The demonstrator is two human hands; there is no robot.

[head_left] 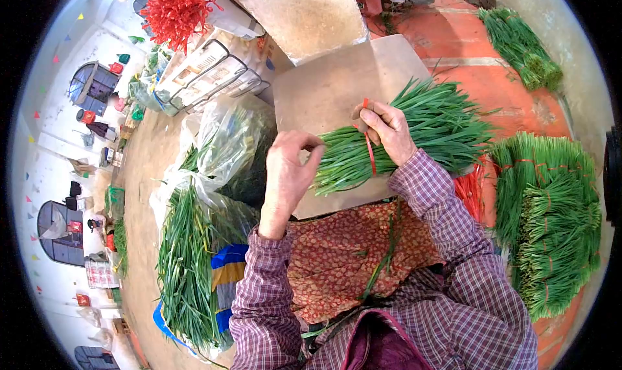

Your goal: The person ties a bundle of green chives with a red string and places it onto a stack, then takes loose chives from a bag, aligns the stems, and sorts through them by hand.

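Observation:
A bundle of long green leaves (440, 120), which look like chives, lies across a tan board (308, 101) in front of me. A red tie (371, 155) runs around the bundle near its left part. My right hand (389, 130) pinches the upper end of that tie above the leaves. Beside the bundle's left end is my left hand (289, 169), its thumb and forefinger curled together; what they hold, if anything, I cannot make out. A patterned red cloth (350, 260) covers my lap, with a few loose leaves on it.
Many tied bundles (551, 221) are stacked at right, with another bundle (521, 49) at the upper right. Loose leaves (188, 266) fill an open plastic bag (230, 133) at left. Red ties (175, 13) hang at upper left; more red strips (471, 192) lie near my right forearm.

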